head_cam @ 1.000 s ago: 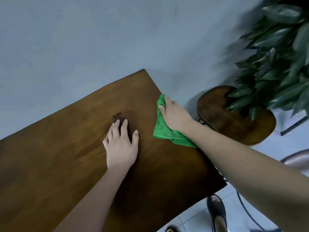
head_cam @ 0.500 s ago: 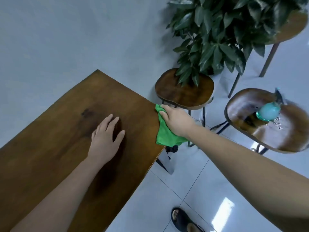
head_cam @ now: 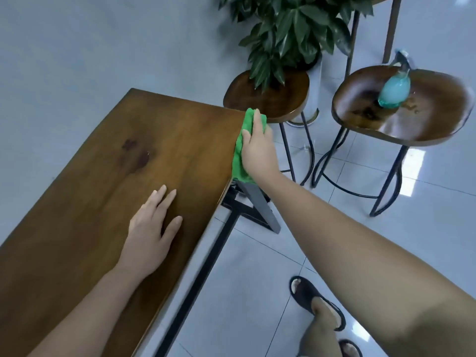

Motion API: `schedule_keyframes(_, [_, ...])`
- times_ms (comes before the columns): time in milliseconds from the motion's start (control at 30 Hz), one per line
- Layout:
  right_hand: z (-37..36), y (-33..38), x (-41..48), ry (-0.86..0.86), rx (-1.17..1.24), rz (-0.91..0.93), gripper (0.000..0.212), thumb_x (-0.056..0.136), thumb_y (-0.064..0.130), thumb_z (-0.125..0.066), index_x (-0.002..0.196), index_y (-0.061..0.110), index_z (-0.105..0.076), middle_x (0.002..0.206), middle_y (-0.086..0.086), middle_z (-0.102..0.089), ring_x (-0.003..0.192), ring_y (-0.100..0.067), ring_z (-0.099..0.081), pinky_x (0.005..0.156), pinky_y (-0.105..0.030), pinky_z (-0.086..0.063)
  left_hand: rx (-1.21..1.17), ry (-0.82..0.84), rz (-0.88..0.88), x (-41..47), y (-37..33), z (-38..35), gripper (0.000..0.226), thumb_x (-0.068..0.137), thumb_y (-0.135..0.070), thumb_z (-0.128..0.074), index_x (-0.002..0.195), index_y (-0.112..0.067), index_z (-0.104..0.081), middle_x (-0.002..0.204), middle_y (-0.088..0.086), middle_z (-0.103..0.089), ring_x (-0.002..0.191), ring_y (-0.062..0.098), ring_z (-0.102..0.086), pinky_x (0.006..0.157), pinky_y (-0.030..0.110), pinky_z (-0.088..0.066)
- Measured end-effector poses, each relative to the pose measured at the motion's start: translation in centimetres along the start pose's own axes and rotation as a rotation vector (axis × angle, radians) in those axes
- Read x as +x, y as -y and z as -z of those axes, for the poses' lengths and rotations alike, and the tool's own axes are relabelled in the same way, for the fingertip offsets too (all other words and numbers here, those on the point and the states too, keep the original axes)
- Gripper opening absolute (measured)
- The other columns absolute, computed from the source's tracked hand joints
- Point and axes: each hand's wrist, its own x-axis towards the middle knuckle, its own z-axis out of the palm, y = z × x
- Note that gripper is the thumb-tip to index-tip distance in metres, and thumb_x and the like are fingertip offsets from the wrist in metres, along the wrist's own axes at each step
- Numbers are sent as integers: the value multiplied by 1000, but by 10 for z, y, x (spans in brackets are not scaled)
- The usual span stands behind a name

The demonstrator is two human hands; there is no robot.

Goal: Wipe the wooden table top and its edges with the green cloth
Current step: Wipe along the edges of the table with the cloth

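Note:
The dark wooden table top [head_cam: 108, 181] fills the left half of the view, its right-hand edge running from the far corner down toward me. My right hand [head_cam: 257, 148] presses the green cloth [head_cam: 238, 161] against that right edge, just below the far corner, with the cloth draped over the side. The cloth's lower part hangs past the edge. My left hand [head_cam: 152, 233] lies flat on the table top, fingers apart, holding nothing.
Two wooden stools stand beyond the table's edge: the near stool [head_cam: 268, 99] under a leafy plant [head_cam: 291, 29], the right stool [head_cam: 417, 124] carrying a teal spray bottle [head_cam: 394, 91]. Black metal table legs [head_cam: 211, 253] show below. My sandalled feet [head_cam: 319, 307] stand on the tiled floor.
The view has swung right and down, showing more floor and stools. My right hand with the cloth has slid along the table's right edge. My left hand stays flat on the top.

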Motion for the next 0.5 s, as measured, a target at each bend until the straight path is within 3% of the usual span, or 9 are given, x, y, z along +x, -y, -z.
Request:
schedule_keyframes(133, [-27,8,-35,-90,65,-28,68,119,32,-34,176,23,4,180,-19,-13,160,-37,-33,118,-55,-47,11,-46,-19,-14,5,-4,62,113,-55,-37,171,-34,-32,180,-11,-22,168,11,-14,133,56,-21])
schedule_keyframes(267, [-55,26,-90,-117,158,-57,74,118,31,-42,175,23,5,179,-27,-10,158,-43,-37,119,-55,-46,18,-75,-24,-12,5,-7,63,114,-64,-30,170,-35,-32,179,-10,-26,167,12,-16,132,57,-21])
schedule_keyframes(400, [-74,34,-158,-79,347,-104,84,116,29,-47,174,27,15,182,-12,-5,164,-24,-20,128,-40,-32,17,-88,-37,-10,11,-11,66,111,-66,-27,170,-36,-31,179,-10,-25,167,13,-18,132,59,-22])
schedule_keyframes(500, [-88,34,-208,-21,493,-133,86,116,25,-50,173,34,14,183,1,-2,164,-9,-11,125,-24,-22,1,-109,-51,-11,13,-14,64,112,-64,-29,169,-36,-33,179,-9,-27,167,14,-20,131,60,-23])
